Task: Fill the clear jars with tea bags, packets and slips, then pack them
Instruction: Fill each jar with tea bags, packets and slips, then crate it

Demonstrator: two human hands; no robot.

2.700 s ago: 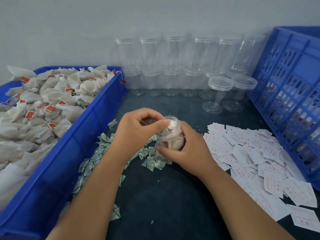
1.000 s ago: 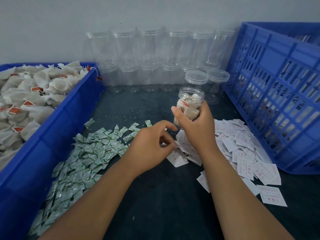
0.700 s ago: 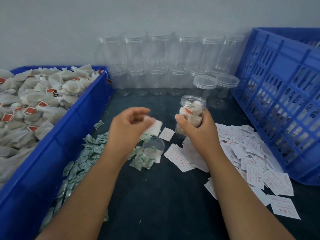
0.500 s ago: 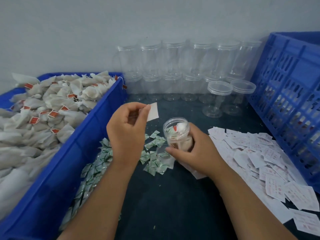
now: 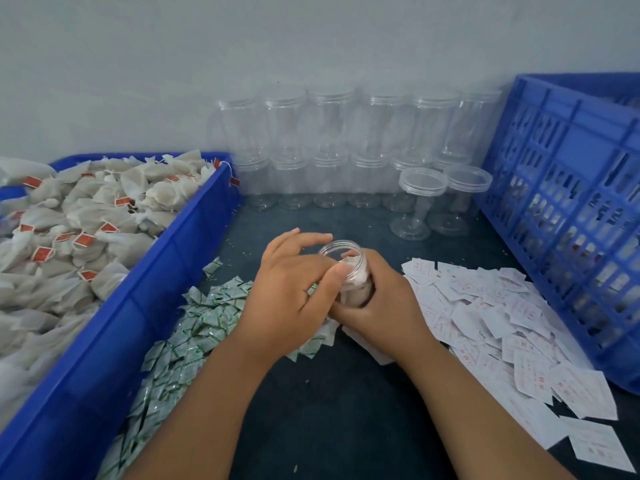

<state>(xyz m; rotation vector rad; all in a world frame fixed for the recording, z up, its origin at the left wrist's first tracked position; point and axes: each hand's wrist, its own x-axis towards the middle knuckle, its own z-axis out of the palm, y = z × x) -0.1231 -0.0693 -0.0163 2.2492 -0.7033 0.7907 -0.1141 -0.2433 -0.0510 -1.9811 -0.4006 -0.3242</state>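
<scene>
A small clear jar (image 5: 356, 285) holding tea bags stands at the middle of the dark table, and my right hand (image 5: 388, 306) grips it from the right side. My left hand (image 5: 291, 299) hovers over the jar's mouth with its fingers spread loosely above the rim. Its thumb tip touches a white slip (image 5: 350, 264) that stands partly inside the jar. The lower part of the jar is hidden behind both hands.
A blue bin (image 5: 166, 271) full of tea bags (image 5: 86, 216) runs along the left. Green packets (image 5: 204, 320) lie beside it. White slips (image 5: 491, 306) spread out on the right. Empty clear jars (image 5: 329, 133) are stacked against the wall. A blue crate (image 5: 571, 209) stands at the right.
My left hand picked a white slip off the table, lifted it and brought it down into the jar's mouth. My right hand lowered the jar to the middle of the table.
</scene>
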